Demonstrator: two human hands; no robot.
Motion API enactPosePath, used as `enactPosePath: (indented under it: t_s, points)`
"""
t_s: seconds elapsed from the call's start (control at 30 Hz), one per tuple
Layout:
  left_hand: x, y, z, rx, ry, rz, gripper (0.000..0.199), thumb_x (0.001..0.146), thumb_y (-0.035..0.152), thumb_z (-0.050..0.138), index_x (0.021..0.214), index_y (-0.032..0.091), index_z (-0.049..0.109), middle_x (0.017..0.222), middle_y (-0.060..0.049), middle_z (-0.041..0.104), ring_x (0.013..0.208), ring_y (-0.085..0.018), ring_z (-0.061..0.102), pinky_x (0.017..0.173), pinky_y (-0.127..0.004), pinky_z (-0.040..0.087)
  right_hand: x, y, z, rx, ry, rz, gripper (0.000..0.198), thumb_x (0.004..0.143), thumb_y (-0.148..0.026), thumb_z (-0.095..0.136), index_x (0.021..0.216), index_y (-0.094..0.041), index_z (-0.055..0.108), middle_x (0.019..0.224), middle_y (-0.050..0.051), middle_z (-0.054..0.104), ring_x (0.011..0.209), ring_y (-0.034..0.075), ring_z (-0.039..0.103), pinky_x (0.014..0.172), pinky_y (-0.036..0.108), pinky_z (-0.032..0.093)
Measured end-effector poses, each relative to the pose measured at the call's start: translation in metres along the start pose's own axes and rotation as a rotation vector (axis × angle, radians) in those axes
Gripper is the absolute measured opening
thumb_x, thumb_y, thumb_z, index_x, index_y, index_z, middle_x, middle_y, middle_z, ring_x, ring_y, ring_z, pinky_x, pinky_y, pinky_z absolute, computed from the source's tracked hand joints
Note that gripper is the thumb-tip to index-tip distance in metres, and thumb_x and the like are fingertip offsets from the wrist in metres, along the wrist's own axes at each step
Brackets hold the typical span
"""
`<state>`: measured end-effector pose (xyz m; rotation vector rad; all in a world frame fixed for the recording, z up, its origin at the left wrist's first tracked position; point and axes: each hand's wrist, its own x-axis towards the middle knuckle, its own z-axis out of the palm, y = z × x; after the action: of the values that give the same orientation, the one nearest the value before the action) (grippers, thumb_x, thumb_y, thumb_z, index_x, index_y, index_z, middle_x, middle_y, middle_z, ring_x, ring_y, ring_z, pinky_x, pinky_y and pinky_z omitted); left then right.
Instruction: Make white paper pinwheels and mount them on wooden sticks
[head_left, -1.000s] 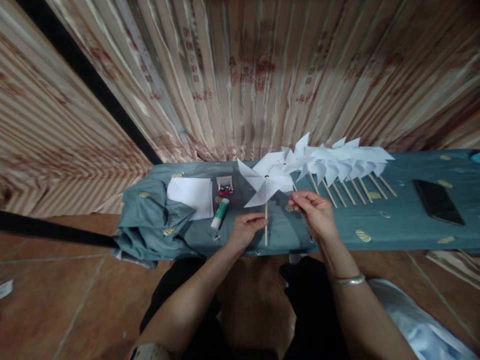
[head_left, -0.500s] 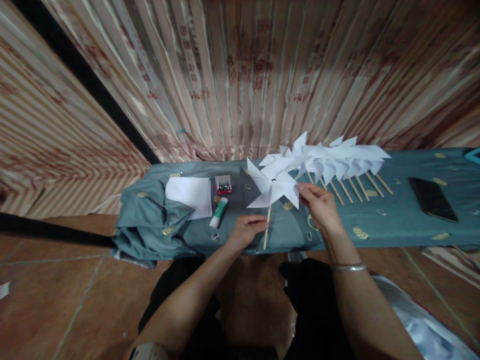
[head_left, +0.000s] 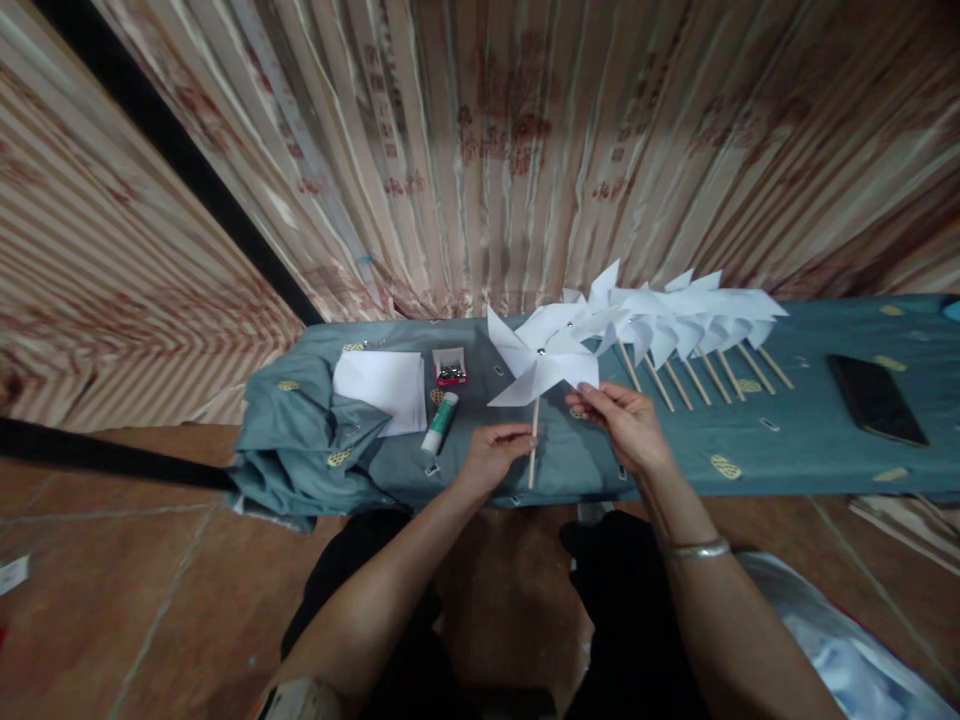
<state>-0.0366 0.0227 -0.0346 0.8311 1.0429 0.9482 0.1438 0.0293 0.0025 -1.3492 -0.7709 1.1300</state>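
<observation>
A white paper pinwheel (head_left: pixel 543 358) with a shiny pin at its centre stands tilted on a thin wooden stick, over the bench. My left hand (head_left: pixel 496 455) pinches that stick below the blades. At the lower right blade, the fingertips of my right hand (head_left: pixel 621 418) are closed on the paper edge. Behind and to the right lies an overlapping row of finished-looking white pinwheels (head_left: pixel 686 315), their sticks pointing toward me. Left of my hands are a glue stick (head_left: pixel 440 424), a small open box of metal pins (head_left: pixel 450 368) and a stack of white paper (head_left: pixel 384 390).
A dark phone (head_left: pixel 876 398) lies on the right of the cloth-covered bench (head_left: pixel 810 465). Patterned curtains (head_left: pixel 495 200) hang right behind it. A clear plastic bag with pale contents (head_left: pixel 847 650) sits on the floor at the lower right.
My right hand has slid slightly left and down along the pinwheel, and the blades have turned a little. My left hand keeps its hold on the stick. The view has shifted slightly.
</observation>
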Motion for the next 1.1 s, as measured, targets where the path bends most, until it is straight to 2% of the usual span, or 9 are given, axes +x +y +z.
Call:
enactPosePath:
  t_s: [0.17, 0.33, 0.43, 0.53, 0.77, 0.93, 1.1]
  points:
    - [0.002, -0.001, -0.001, 0.021, 0.024, 0.004, 0.023, 0.052, 0.025, 0.085, 0.073, 0.017, 0.080, 0.067, -0.003, 0.074, 0.062, -0.014, 0.061, 0.070, -0.028, 0.050, -0.004, 0.007, 0.004, -0.054, -0.092, -0.004, 0.044, 0.048, -0.058, 0.087, 0.069, -0.020, 0.077, 0.071, 0.005, 0.075, 0.062, 0.013, 0.061, 0.062, 0.026, 0.046]
    - [0.003, -0.003, -0.002, 0.036, 0.030, 0.014, 0.025, 0.053, 0.028, 0.086, 0.075, 0.016, 0.080, 0.069, -0.004, 0.074, 0.064, -0.015, 0.062, 0.070, -0.029, 0.051, -0.007, 0.006, 0.004, -0.203, -0.216, 0.010, 0.047, 0.053, -0.061, 0.084, 0.070, -0.018, 0.077, 0.066, 0.001, 0.071, 0.059, 0.011, 0.054, 0.059, 0.026, 0.040]
    - [0.003, -0.003, -0.002, 0.035, 0.019, 0.024, 0.027, 0.052, 0.029, 0.087, 0.075, 0.017, 0.080, 0.067, -0.004, 0.074, 0.062, -0.014, 0.061, 0.068, -0.028, 0.050, -0.003, 0.004, -0.002, -0.172, -0.137, -0.029, 0.045, 0.053, -0.061, 0.084, 0.070, -0.020, 0.076, 0.065, 0.000, 0.069, 0.060, 0.012, 0.054, 0.060, 0.026, 0.042]
    - [0.003, -0.002, -0.001, 0.027, 0.011, 0.022, 0.028, 0.050, 0.030, 0.087, 0.073, 0.017, 0.080, 0.065, -0.003, 0.073, 0.059, -0.013, 0.059, 0.066, -0.027, 0.050, 0.003, 0.003, -0.007, -0.100, -0.065, -0.050, 0.044, 0.047, -0.058, 0.088, 0.068, -0.021, 0.075, 0.065, 0.001, 0.070, 0.062, 0.013, 0.058, 0.063, 0.027, 0.045]
    - [0.002, -0.001, -0.002, 0.050, 0.008, 0.016, 0.028, 0.051, 0.031, 0.088, 0.074, 0.016, 0.080, 0.066, -0.004, 0.073, 0.061, -0.014, 0.059, 0.067, -0.028, 0.050, 0.002, 0.004, -0.003, -0.096, -0.119, -0.001, 0.040, 0.047, -0.052, 0.090, 0.064, -0.020, 0.074, 0.060, 0.001, 0.068, 0.058, 0.012, 0.058, 0.058, 0.026, 0.045]
    - [0.002, -0.002, -0.002, 0.044, 0.020, 0.020, 0.027, 0.053, 0.029, 0.087, 0.075, 0.016, 0.080, 0.069, -0.004, 0.074, 0.063, -0.014, 0.060, 0.069, -0.028, 0.050, -0.002, 0.003, 0.002, -0.050, -0.150, 0.062, 0.044, 0.041, -0.054, 0.091, 0.062, -0.020, 0.073, 0.060, 0.001, 0.069, 0.057, 0.011, 0.058, 0.057, 0.025, 0.045]
    - [0.003, -0.003, 0.000, 0.025, 0.053, 0.010, 0.028, 0.049, 0.029, 0.088, 0.072, 0.016, 0.079, 0.065, -0.003, 0.073, 0.061, -0.014, 0.060, 0.068, -0.028, 0.050, -0.006, 0.002, 0.005, -0.049, -0.186, 0.092, 0.044, 0.042, -0.054, 0.092, 0.062, -0.020, 0.073, 0.061, 0.000, 0.069, 0.058, 0.010, 0.059, 0.058, 0.023, 0.044]
